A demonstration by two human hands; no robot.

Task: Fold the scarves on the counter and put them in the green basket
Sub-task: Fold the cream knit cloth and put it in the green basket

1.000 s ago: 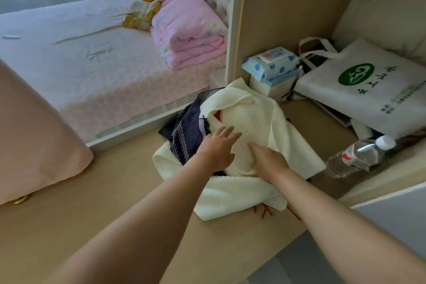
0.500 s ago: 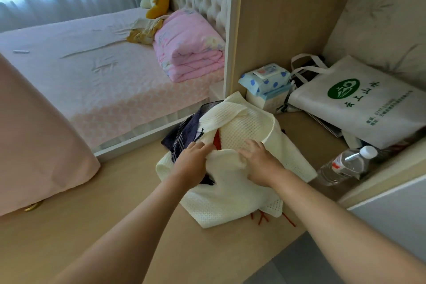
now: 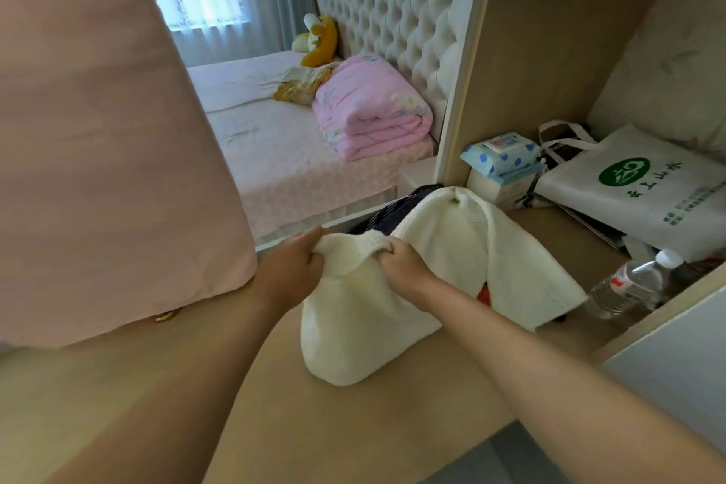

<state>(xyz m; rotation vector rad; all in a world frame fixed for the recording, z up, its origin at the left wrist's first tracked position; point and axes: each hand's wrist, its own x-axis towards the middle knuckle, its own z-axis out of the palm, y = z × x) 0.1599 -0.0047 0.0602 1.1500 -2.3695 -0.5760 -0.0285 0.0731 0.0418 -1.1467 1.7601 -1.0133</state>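
Note:
A cream knitted scarf [image 3: 451,267] lies heaped on the wooden counter [image 3: 353,424]. My left hand [image 3: 292,267] and my right hand [image 3: 400,267] each grip its near edge, bunched and raised between them, and a fold hangs down toward me. A red patch shows under the cream cloth at the right. Behind it a dark striped scarf [image 3: 396,208] peeks out, mostly hidden. No green basket is in view.
A pink cushion [image 3: 98,149] rests on the counter at the left. At the back right are a blue dotted wipes pack [image 3: 503,157], a white tote bag [image 3: 636,185] and a lying water bottle [image 3: 632,283]. A bed with a pink quilt [image 3: 369,110] lies beyond.
Both hands went from resting on the cream scarf to gripping its edge and lifting it toward me. The view tilted up and shifted left.

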